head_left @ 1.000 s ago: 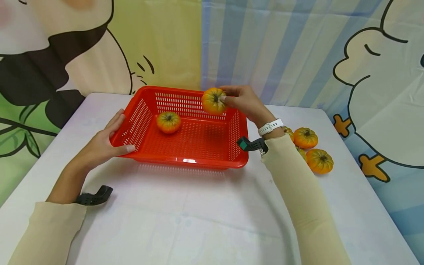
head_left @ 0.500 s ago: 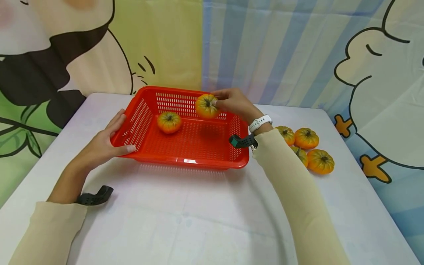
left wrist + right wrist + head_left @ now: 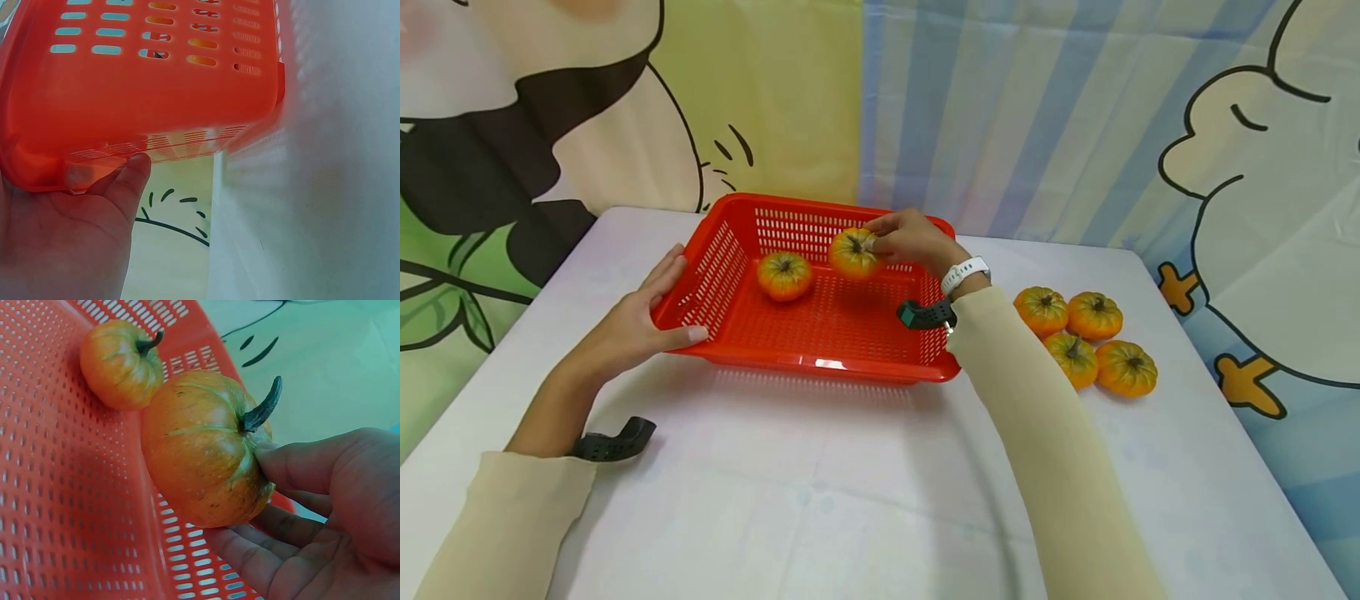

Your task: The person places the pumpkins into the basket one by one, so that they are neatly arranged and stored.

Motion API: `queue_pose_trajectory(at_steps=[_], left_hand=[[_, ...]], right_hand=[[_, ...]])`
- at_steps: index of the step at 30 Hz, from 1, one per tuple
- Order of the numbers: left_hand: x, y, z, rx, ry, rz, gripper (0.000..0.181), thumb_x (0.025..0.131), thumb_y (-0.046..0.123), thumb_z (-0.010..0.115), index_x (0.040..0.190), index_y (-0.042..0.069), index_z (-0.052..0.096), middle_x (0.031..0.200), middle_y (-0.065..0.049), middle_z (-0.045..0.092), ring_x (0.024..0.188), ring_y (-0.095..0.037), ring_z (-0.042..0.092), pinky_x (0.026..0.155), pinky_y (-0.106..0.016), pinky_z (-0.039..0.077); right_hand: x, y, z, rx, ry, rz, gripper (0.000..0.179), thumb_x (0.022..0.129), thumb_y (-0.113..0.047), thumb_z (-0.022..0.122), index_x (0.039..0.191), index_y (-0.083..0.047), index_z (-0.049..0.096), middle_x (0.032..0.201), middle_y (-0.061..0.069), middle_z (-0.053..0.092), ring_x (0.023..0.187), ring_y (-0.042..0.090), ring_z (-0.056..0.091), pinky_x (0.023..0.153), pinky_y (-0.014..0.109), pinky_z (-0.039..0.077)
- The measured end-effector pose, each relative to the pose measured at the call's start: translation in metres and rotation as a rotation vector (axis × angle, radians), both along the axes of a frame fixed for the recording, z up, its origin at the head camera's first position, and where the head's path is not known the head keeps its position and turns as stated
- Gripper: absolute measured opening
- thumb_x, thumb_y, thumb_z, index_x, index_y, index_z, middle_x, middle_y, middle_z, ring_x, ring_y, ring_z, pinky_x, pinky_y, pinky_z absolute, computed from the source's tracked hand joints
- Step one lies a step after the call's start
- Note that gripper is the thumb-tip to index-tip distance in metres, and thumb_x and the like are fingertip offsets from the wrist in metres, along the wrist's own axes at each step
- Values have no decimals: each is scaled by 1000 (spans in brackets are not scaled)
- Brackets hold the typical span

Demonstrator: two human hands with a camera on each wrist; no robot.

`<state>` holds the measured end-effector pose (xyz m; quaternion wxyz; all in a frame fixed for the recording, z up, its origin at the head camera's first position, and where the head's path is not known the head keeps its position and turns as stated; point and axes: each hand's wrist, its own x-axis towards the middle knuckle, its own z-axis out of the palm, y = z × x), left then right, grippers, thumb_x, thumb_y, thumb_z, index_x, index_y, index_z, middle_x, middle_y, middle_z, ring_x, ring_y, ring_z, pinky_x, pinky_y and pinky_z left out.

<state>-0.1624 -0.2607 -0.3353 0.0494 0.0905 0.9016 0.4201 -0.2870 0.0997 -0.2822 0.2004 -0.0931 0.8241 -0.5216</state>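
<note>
In the head view a red plastic basket [image 3: 820,363] stands on the table, its side walls slotted. My left hand [image 3: 625,329] grips the basket's left end, thumb over the front rim and fingers along the side; the left wrist view shows this hand [image 3: 81,234] against the rim. Inside the basket, towards the back, my right hand [image 3: 913,240] holds a small orange pumpkin [image 3: 853,254] above the basket floor. The right wrist view shows the thumb near the dark stem of this pumpkin [image 3: 200,450] and fingers beneath. Another pumpkin [image 3: 785,277] rests on the basket floor to the left.
Several more pumpkins [image 3: 1126,368] sit in a group on the white table [image 3: 820,500], right of the basket and beside the right forearm. A cartoon-printed curtain [image 3: 940,108] hangs along the table's back edge.
My right hand has moved left and down with the pumpkin, from the back rim into the basket, closer to the other pumpkin. The left hand and basket have stayed in place.
</note>
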Motion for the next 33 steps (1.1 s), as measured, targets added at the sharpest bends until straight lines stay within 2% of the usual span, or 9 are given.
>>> queue_pose_trajectory(at_steps=[9,16,21,25,31,33], left_hand=[[1,1,0,13,9,-9,105,81,34,77,155,29,3,157,26,-5,147,-24,7,94,-53,42],[-3,-1,3,5,-7,-14,105,81,34,76,155,28,2,159,22,-7,147,-25,5,93,-55,42],[-3,0,4,6,-10,-11,105,81,33,76,155,26,1,159,21,-7,147,-26,5,94,-55,42],[-2,1,3,13,-9,-10,105,82,33,75,156,26,2,159,21,-7,147,-26,5,94,-55,41],[-2,0,0,2,-11,-5,105,81,36,76,155,28,2,158,23,-7,148,-25,4,94,-55,42],[-2,-1,-1,0,-11,-5,105,81,36,76,155,28,2,158,23,-7,148,-25,4,93,-55,43]], right_hand=[[-8,-5,-12,39,-57,-31,39,93,-9,64,132,-2,60,121,11,60,98,23,59,85,34,54],[-10,-6,-17,98,-81,-24,38,93,-7,63,130,1,60,125,12,58,104,23,58,92,38,52],[-11,-6,-20,132,-87,-33,36,93,-8,65,127,2,61,126,13,57,103,24,58,92,39,51],[-12,-4,-22,202,-65,1,37,92,-10,66,127,0,62,126,12,56,102,23,57,92,38,51],[-14,-1,-25,354,-46,116,47,92,-20,67,136,-4,57,128,9,57,107,21,53,93,34,49],[-13,1,-24,362,-68,128,46,93,-20,67,135,-3,58,124,9,58,105,21,54,92,34,49]])
